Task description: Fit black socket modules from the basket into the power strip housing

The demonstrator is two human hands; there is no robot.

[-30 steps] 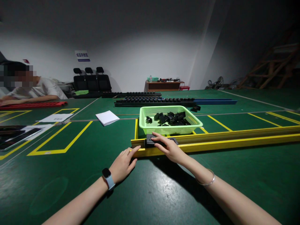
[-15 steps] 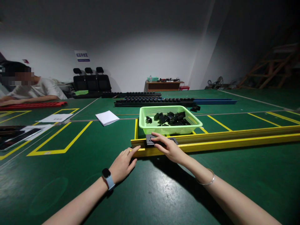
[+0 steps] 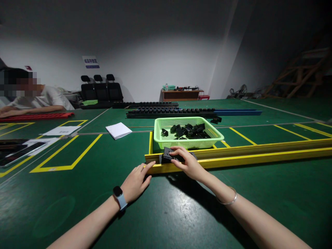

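A long yellow channel-shaped rail lies across the green table. My left hand, a watch on its wrist, rests at the rail's left end with its fingers stretched out and holding nothing. Between thumb and fingers, my right hand grips a black plastic block, which sits tilted in the channel. Another dark piece shows partly behind that hand; its shape is hidden. Just beyond the rail stands a light green mesh basket, with several black plastic parts loose inside.
White folded paper lies left of the basket. Loose black pieces are behind its right corner. Farther back are black rails and a blue rail. A person leans over a red rail at far left.
The black block under my right hand has tipped up from nearly flat to a tilt, with my fingers shifting slightly. My left hand has stayed in place.
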